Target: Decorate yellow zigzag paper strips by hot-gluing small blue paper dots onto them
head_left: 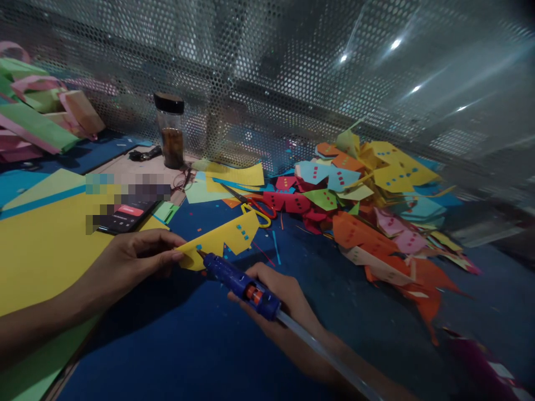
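Observation:
My left hand [144,256] pinches the left end of a yellow paper cutout [238,236] between thumb and fingers. The cutout has a notched lower edge and small blue paper squares stuck near both ends. In my right hand [288,312] is a blue hot glue gun [234,278], with a clear glue stick [321,351] trailing from its back. Its nozzle tip is at the cutout's left part, close to a blue square; whether it touches cannot be told. Behind the cutout lie scissors [251,207] with red and yellow handles.
Coloured cutouts [368,184] are heaped at the right. A phone [129,214] rests on yellow sheets [37,250] at the left, near a dark-lidded jar [172,139]. Folded pink and green paper [42,111] sits far left. A perforated metal panel [234,72] stands behind. Paper scraps dot the blue surface [175,345].

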